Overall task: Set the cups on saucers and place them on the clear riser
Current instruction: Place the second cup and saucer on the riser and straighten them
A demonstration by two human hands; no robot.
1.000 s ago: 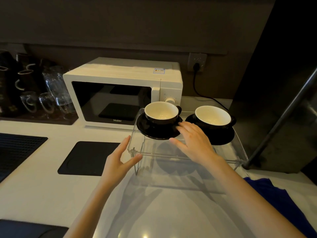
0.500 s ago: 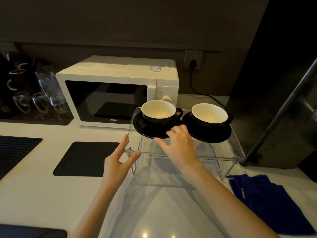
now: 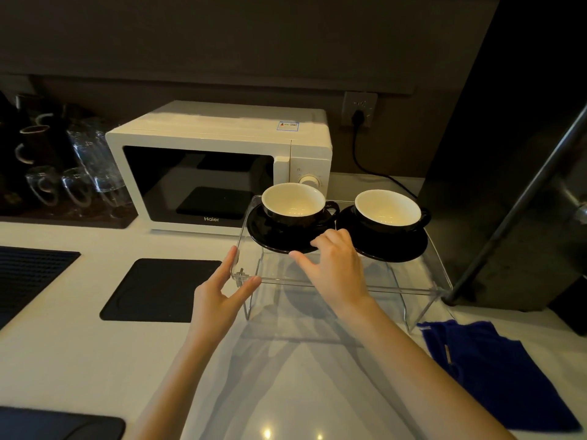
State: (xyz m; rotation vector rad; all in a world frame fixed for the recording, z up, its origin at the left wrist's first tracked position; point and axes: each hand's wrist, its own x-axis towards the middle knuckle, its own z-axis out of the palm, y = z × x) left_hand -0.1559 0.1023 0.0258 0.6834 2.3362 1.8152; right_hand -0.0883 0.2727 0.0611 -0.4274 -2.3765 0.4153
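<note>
Your left hand point(image 3: 219, 296) is spread, thumb and forefinger bracketing the front-left corner of the clear riser point(image 3: 413, 285) and touching its edge. Your right hand point(image 3: 336, 268) is loosely open above the riser deck at 12 o'clock, fingertips at the near rim of the left saucer point(image 3: 270, 236); whether they grip that rim cannot be told. The left cup point(image 3: 293, 204) sits upright on the left saucer. The right cup point(image 3: 389, 211) sits upright on the right saucer point(image 3: 394, 249), just beside the first pair at 1 o'clock. Both pairs rest on the riser. A white microwave point(image 3: 219, 134) stands behind at 11 o'clock. A blue cloth point(image 3: 502, 376) lies on the counter point(image 3: 63, 344) at 4 o'clock.
</note>
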